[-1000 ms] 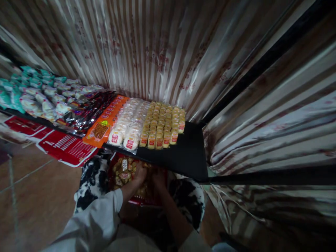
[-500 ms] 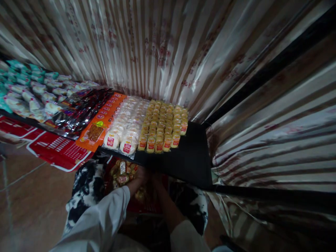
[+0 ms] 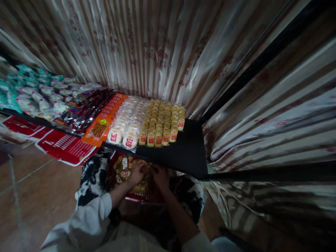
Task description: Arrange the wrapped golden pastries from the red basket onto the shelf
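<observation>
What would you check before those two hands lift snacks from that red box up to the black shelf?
1. Left hand in the red box of wrapped snacks: ok.
2. Right hand in the same box: ok.
3. Firm hold on a snack: cannot tell, too dark.
4. Bare space on the black shelf beside the yellow packet rows: ok.
5. White bun packets lying in tidy rows: ok.
6. Box steady on the black-and-white cloth: cannot tell.

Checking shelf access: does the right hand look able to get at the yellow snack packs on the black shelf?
Probably yes: the right hand sits just below the black shelf, with nothing between it and the yellow snack packs.
</observation>
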Tool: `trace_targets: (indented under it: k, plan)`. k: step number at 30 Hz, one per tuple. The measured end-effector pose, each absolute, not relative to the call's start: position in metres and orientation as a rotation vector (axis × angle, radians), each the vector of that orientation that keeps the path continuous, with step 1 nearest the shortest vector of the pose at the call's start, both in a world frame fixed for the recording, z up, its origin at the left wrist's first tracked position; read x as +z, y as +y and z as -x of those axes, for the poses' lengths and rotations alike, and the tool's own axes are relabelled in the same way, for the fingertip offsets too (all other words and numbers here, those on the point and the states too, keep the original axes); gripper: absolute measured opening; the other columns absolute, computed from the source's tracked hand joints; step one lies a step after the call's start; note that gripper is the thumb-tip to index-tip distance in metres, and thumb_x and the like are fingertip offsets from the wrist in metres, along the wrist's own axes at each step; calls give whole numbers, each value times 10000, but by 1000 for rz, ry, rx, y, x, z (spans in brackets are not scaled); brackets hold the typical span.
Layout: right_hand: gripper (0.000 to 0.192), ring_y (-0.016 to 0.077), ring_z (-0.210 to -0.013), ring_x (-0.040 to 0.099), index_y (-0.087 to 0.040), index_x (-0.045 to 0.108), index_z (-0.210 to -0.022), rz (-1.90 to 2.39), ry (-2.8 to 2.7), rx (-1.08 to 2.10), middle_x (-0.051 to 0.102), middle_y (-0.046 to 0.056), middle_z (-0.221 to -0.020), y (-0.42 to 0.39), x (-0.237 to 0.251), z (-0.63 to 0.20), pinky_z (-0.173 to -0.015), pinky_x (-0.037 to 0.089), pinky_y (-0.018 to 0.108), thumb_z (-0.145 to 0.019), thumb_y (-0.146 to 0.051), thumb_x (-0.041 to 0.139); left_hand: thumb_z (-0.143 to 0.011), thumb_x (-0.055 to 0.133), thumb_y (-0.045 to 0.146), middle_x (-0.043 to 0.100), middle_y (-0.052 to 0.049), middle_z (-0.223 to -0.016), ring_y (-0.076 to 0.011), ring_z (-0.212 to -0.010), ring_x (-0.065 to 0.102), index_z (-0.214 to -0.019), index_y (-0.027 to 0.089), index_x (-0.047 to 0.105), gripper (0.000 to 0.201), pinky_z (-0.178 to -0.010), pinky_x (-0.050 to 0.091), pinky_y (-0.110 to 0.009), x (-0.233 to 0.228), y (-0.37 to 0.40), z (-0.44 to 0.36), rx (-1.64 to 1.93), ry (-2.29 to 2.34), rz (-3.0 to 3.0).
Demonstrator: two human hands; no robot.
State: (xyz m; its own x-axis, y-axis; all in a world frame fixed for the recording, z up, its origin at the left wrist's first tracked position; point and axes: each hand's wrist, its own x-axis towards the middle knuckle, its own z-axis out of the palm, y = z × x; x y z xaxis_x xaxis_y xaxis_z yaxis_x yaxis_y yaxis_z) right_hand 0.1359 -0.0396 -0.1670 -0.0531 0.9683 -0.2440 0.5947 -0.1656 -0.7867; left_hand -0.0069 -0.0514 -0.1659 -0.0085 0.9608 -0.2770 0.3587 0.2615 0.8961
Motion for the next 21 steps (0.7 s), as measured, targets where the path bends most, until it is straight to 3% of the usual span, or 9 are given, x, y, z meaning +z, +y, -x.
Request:
trace_targets:
  k: [5, 11, 17, 21]
  plan:
    - [256, 200, -876, 647, -198, 677, -858, 1723, -1542, 1112, 712, 48, -905, -52, -137, -145, -823, 479, 328, -764, -347, 492, -718, 596, 198, 664, -68, -993, -172, -924, 598, -999, 178, 608, 282, -873, 465, -307, -129, -64, 18, 789, 1404, -1209]
    - [237, 177, -591, 629, -212, 621, -697, 1667, -1262, 1268, 670, 6, -625, -55, -105, -156, -564, 500, 290, -714, -431, 531, -759, 556, 228, 629, -69, -1004, -172, -942, 585, -1013, 187, 549, 258, -842, 471, -297, -98, -80, 9, 862, 1394, -1400]
    - [415, 138, -455, 576, -190, 569, -680, 1486, -799, 1468, 613, -16, -537, -50, -75, -162, -428, 472, 249, -512, -539, 717, -711, 604, 224, 569, -76, -1167, -221, -1079, 521, -1174, 209, 484, 478, -953, 396, -370, -76, -93, -17, 793, 1471, -1667]
    - [494, 104, -451, 566, -166, 573, -693, 1451, -780, 1462, 617, -10, -569, -46, -61, -169, -413, 438, 202, -497, -596, 717, -732, 545, 198, 571, -80, -1131, -212, -1080, 515, -1144, 190, 509, 413, -970, 385, -372, -68, -85, -36, 905, 1542, -1605]
